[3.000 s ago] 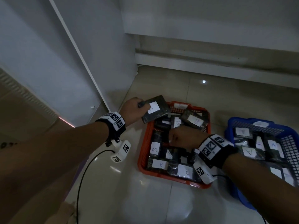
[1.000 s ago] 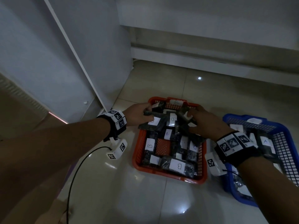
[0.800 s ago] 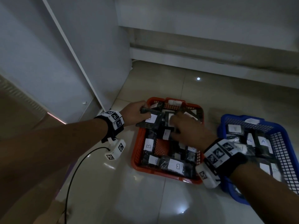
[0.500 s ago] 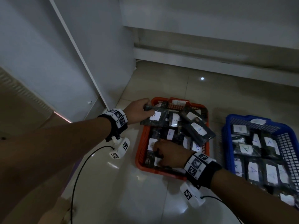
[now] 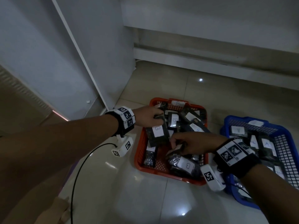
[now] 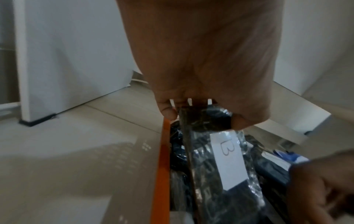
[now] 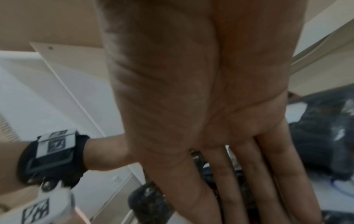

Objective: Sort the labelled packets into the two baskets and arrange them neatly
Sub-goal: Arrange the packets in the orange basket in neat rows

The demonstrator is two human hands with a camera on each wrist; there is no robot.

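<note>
Red basket (image 5: pixel 138 152) and blue basket (image 5: pixel 289 152); black glossy packets, the one below the left fingers (image 6: pixel 168 112) a black packet (image 6: pixel 214 174) with white label (image 6: pixel 229 157) pencilled B; wristband (image 5: pixel 127 118) black-and-white checked

right hand (image 7: pixel 220 106): the fingertips run off the bottom edge of the wrist picture, so what they touch cannot be told.
blue basket (image 5: pixel 289 143): cut off at the right edge; the arm hides its near part.
left hand (image 6: pixel 206 60): fingers hidden behind the packet marked B (image 6: pixel 228 159).
far packet labels (image 5: pixel 195 129): too small to read.
</note>
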